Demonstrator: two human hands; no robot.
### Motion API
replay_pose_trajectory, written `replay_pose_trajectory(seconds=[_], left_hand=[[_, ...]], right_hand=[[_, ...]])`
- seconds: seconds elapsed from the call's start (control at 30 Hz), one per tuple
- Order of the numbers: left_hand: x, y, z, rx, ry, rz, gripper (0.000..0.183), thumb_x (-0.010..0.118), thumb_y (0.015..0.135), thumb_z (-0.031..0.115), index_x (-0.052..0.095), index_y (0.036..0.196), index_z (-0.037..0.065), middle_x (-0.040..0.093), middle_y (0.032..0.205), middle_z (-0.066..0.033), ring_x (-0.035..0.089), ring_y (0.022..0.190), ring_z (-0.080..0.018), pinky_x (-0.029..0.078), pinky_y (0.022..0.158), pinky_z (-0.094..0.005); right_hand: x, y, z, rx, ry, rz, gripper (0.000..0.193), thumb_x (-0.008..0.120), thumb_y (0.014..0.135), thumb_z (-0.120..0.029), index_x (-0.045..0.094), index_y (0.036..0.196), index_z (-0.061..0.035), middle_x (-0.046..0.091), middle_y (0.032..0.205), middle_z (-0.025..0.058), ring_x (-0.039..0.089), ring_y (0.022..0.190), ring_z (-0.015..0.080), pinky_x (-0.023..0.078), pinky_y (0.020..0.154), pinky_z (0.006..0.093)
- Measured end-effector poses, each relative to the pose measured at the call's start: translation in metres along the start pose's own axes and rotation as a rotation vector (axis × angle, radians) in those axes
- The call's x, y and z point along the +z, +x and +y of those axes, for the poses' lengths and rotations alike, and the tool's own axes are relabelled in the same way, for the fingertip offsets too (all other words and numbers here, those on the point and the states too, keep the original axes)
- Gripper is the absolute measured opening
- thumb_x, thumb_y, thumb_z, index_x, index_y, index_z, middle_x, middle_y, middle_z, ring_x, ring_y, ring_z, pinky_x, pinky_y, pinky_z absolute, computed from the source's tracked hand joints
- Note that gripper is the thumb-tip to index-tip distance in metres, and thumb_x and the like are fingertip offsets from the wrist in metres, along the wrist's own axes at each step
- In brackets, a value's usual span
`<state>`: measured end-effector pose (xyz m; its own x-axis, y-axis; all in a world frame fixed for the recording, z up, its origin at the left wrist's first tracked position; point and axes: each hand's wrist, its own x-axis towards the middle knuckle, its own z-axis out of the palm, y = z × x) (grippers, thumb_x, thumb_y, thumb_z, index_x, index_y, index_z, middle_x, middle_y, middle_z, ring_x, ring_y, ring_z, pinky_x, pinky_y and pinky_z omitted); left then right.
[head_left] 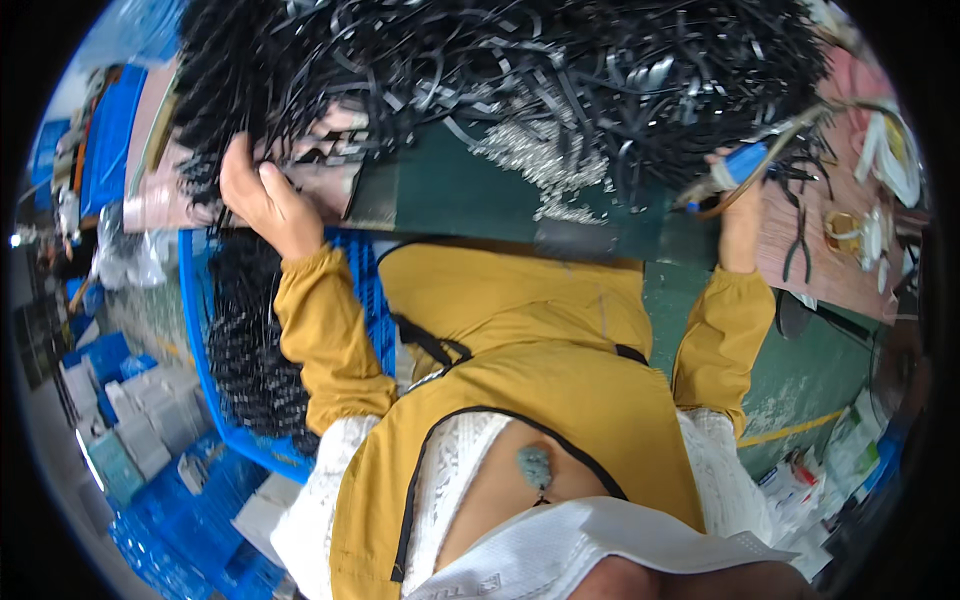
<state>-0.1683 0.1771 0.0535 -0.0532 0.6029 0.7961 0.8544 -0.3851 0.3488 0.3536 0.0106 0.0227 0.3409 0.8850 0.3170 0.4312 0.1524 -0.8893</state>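
Note:
My left hand [268,200] is at the left of the bench, beside the hanging ends of a big heap of black strips [400,60]. Its thumb and forefinger are apart, with no strip visible between them. At the bench's right, my right hand [740,222] is closed around a slim blue and grey tool [733,168] with a tan hose running from it. The tool's exact kind is not clear. Between the hands, small silver metal pieces [545,165] lie scattered on a dark green mat [440,185], partly under the strips.
Pliers [798,240] lie right of my right hand, near a roll of amber tape [842,230]. A blue crate [190,330] holding more black strips [250,350] stands below the bench at my left. Blue bins and white boxes [160,415] stand farther left.

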Motion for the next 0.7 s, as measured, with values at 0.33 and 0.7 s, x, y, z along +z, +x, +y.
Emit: replay_pose_trajectory(seconds=[0.33, 0.7], left_hand=[[0.045, 0.036, 0.05, 0.025, 0.147, -0.405, 0.021, 0.063, 0.099, 0.023, 0.071, 0.098, 0.004, 0.068, 0.088, -0.0138, 0.066, 0.084, -0.0338, 0.051, 0.076, -0.0406], [0.132, 0.042, 0.173, 0.252, -0.213, -0.398, 0.02, 0.069, 0.096, 0.022, 0.063, 0.086, 0.006, 0.062, 0.077, -0.0113, 0.062, 0.074, -0.0331, 0.049, 0.07, -0.0446]], right_hand=[[-0.025, 0.001, 0.012, -0.485, -0.651, -0.083, 0.035, 0.07, 0.073, 0.002, 0.076, 0.107, -0.0058, 0.068, 0.109, 0.0154, 0.061, 0.105, 0.0405, 0.049, 0.093, 0.046], [-0.036, 0.022, 0.003, 0.062, 0.165, 0.354, 0.016, 0.058, 0.102, -0.012, 0.067, 0.102, 0.001, 0.07, 0.098, 0.0107, 0.066, 0.081, 0.0184, 0.052, 0.075, 0.0311]])
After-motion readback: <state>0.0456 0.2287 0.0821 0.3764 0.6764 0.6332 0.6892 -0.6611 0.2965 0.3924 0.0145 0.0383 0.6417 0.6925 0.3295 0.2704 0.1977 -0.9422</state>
